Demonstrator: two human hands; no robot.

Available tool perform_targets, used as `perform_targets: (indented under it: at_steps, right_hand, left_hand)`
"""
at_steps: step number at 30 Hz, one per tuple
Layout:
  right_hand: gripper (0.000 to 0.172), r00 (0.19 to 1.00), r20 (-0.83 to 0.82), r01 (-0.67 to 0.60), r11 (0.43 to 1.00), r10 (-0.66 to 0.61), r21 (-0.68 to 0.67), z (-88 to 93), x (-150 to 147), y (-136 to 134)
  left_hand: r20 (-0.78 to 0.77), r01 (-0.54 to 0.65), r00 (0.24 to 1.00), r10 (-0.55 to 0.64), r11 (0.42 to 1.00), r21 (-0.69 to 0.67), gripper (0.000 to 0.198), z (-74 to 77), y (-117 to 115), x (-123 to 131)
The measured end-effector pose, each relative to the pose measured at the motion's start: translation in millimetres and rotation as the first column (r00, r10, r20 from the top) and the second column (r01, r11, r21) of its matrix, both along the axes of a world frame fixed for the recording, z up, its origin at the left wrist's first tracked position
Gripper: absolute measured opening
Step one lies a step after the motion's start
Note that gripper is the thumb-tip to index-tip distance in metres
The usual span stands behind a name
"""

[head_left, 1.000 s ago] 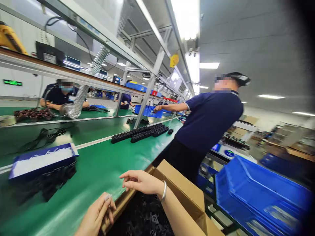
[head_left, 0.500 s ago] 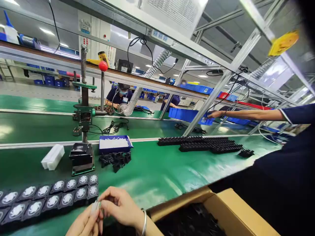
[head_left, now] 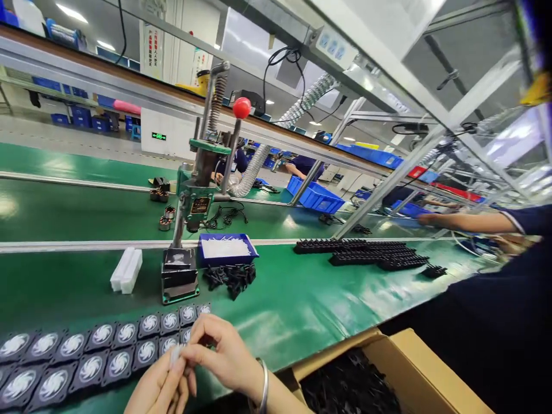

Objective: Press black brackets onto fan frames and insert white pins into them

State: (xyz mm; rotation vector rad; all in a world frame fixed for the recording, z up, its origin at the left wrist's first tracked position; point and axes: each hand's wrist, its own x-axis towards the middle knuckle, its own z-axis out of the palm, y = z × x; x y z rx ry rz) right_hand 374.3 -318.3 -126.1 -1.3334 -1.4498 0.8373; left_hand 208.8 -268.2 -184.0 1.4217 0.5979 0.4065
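Note:
My left hand [head_left: 157, 391] and my right hand [head_left: 219, 356] meet at the bottom of the view, fingers pinched together on a small white part [head_left: 175, 355]. They hover over the near edge of the green belt [head_left: 302, 305], just right of rows of small black fans with white blades [head_left: 86, 351]. A silver bracelet sits on my right wrist.
A hand press with a red knob [head_left: 202, 195] stands behind the fans. Beside it lie a white block [head_left: 126, 269], a blue tray of white pieces [head_left: 226, 249] and loose black parts [head_left: 230, 276]. A cardboard box of black parts [head_left: 366, 379] is at lower right. A co-worker's arm [head_left: 466, 221] reaches over rows of black parts [head_left: 366, 253].
My view has swung left, from the co-worker to the press and the fans. My right hand left the box edge and joined my left hand on the small white part.

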Motion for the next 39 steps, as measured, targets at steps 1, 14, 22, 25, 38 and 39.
perform_targets:
  at_steps: [1,14,22,25,38,39]
  right_hand:
    - [0.025,1.000,-0.021,-0.014,1.000,0.014,0.006,2.6,-5.3,1.5]
    - [0.029,0.964,-0.186,0.209,0.975,-0.193,0.074,-33.2,29.4,33.4]
    - [0.025,0.989,0.050,0.132,0.985,-0.138,0.111,-34.0,23.7,43.4]
    - [0.024,0.985,0.128,0.099,0.988,-0.114,0.116,-31.8,24.1,41.3]
    - [0.019,0.978,0.183,0.072,0.988,-0.097,0.137,-48.9,31.6,20.8]
    - [0.018,0.975,0.195,0.077,0.985,-0.107,0.155,-49.4,31.7,21.6]
  left_hand:
    - [0.003,-0.025,1.000,0.025,1.000,0.002,0.058,3.2,-0.8,-6.2]
    - [0.046,-0.309,0.941,0.336,0.906,-0.288,0.056,-12.7,-39.2,-42.8]
    - [0.066,-0.257,0.953,0.295,0.907,-0.332,0.054,-13.8,-50.2,-30.7]
    - [0.063,-0.253,0.956,0.288,0.911,-0.327,0.054,-14.3,-46.2,-26.4]
    - [0.002,-0.127,0.991,0.133,0.949,-0.288,0.048,-26.2,-31.7,-4.1]
    - [-0.001,-0.115,0.993,0.119,0.953,-0.281,0.048,-25.8,-30.6,-3.1]
